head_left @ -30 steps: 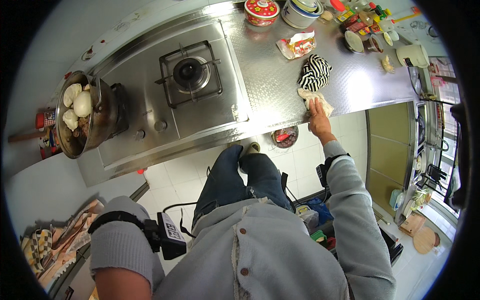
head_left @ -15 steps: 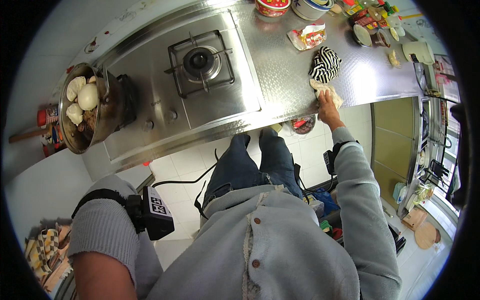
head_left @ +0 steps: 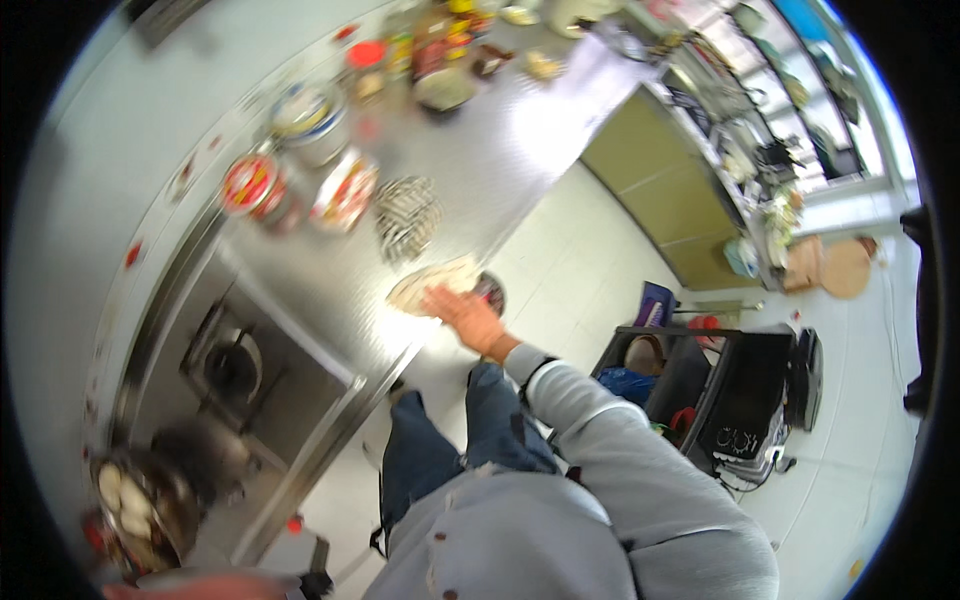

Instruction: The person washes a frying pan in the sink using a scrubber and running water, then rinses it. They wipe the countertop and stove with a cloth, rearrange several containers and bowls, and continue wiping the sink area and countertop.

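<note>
My right hand [head_left: 465, 318] presses on a cream-coloured cloth [head_left: 425, 287] at the counter's front edge, its fingers over the near side of the cloth. Just beyond lies a crumpled black-and-white striped cloth [head_left: 407, 215], apart from my fingers. Of my left arm, only a blurred strip of bare skin [head_left: 200, 588] shows at the lower left edge, and its fingers cannot be made out. A red-and-white package [head_left: 345, 190] lies beside the striped cloth.
The gas stove [head_left: 235, 370] is at left, with a pot [head_left: 170, 490] holding pale rounded pieces beside it. Jars and a lidded container [head_left: 308, 120] stand along the wall. A dark bowl [head_left: 443, 90] sits farther back. A black rack [head_left: 680, 375] stands on the floor at right.
The view has turned to the right and is blurred. My right hand is still on the cream cloth, which looks more spread out. My left arm has dropped mostly out of view.
</note>
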Available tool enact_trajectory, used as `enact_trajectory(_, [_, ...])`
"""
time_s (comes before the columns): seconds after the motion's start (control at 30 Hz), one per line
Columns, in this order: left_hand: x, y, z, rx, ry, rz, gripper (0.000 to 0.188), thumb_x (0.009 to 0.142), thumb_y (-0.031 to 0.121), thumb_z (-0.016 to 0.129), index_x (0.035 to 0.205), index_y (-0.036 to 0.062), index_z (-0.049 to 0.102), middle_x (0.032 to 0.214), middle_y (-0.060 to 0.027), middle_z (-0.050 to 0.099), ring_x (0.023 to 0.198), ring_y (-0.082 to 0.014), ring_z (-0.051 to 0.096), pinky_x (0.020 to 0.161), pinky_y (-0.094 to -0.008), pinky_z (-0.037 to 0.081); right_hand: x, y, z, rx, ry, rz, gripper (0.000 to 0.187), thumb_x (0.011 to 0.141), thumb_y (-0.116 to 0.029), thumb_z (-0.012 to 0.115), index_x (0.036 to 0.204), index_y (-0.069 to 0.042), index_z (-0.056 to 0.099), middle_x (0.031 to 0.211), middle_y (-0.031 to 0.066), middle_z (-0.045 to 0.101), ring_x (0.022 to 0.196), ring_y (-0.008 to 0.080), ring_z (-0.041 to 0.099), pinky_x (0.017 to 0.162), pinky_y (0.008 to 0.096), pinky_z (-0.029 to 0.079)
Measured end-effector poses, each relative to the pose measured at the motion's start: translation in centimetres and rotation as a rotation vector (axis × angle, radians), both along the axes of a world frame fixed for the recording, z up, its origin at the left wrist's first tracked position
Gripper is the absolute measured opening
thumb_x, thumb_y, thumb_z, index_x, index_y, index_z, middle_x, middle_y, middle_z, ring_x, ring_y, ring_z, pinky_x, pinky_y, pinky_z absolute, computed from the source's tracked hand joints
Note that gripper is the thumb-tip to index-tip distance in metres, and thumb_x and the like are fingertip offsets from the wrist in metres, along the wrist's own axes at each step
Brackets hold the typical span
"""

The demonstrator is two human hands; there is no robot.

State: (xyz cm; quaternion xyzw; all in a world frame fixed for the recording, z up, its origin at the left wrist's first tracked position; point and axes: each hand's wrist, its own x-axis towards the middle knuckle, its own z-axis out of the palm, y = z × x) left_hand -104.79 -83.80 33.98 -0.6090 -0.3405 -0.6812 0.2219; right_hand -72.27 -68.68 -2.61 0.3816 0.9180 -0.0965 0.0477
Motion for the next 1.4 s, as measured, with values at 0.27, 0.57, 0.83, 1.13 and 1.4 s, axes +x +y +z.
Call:
enact_trajectory(0.27, [10.6, 3.5, -6.8, -0.911, -0.257, 0.087, 0.082, 0.089, 0.063, 0.046, 0.145, 0.0077, 0.025, 0.145, -0.0139, 0.034, 0.129, -0.0355, 0.037, 0.106, -0.064, 0.027, 7.7, 8.8, 1.7, -0.047, 0.136, -0.145, 0.066, 0.083, -0.001, 0.049, 0.145, -0.016, 0.034, 0.155, 0.0041, 0.026, 0.141, 0.0219, 0.027, 0.106, 0.0391, 0.032])
enact_trajectory(0.57, [32.8, 10.0, -9.0, -1.456, -0.15, 0.094, 0.061, 0.092, 0.038, 0.05, 0.14, 0.0019, 0.037, 0.148, -0.0173, 0.029, 0.135, -0.0322, 0.032, 0.105, -0.0437, 0.032, 20.0, 21.2, -1.6, 0.146, 0.244, -0.141, 0.054, 0.086, -0.011, 0.05, 0.139, -0.018, 0.043, 0.148, 0.0027, 0.038, 0.133, 0.0201, 0.037, 0.097, 0.04, 0.039])
enact_trajectory(0.83, [42.8, 13.3, -8.0, -1.692, -0.168, 0.138, 0.058, 0.093, 0.032, 0.053, 0.141, 0.0031, 0.037, 0.148, -0.0188, 0.028, 0.135, -0.0356, 0.031, 0.107, -0.0461, 0.031, 24.1, 25.1, -2.1, 0.154, 0.315, -0.061, 0.042, 0.088, -0.013, 0.049, 0.13, -0.017, 0.052, 0.144, -0.0007, 0.042, 0.131, 0.0171, 0.039, 0.09, 0.0363, 0.04])
enact_trajectory(1.13, [49.0, 20.4, -11.4, -1.746, -0.194, 0.065, 0.054, 0.091, 0.023, 0.055, 0.139, 0.003, 0.04, 0.147, -0.0193, 0.029, 0.134, -0.036, 0.032, 0.109, -0.0445, 0.03, 29.7, 32.4, -1.2, 0.078, 0.247, -0.053, 0.046, 0.089, -0.011, 0.047, 0.134, -0.018, 0.048, 0.147, -0.001, 0.039, 0.134, 0.016, 0.036, 0.096, 0.0358, 0.037])
enact_trajectory(1.4, [52.0, 31.9, -13.5, -1.736, -0.189, 0.074, 0.051, 0.092, 0.022, 0.056, 0.136, 0.0014, 0.042, 0.144, -0.0202, 0.033, 0.132, -0.0368, 0.034, 0.109, -0.0437, 0.029, 37.5, 44.0, -1.1, 0.111, 0.317, -0.122, 0.053, 0.086, -0.007, 0.049, 0.138, -0.017, 0.044, 0.149, 0.001, 0.036, 0.134, 0.017, 0.037, 0.096, 0.038, 0.037])
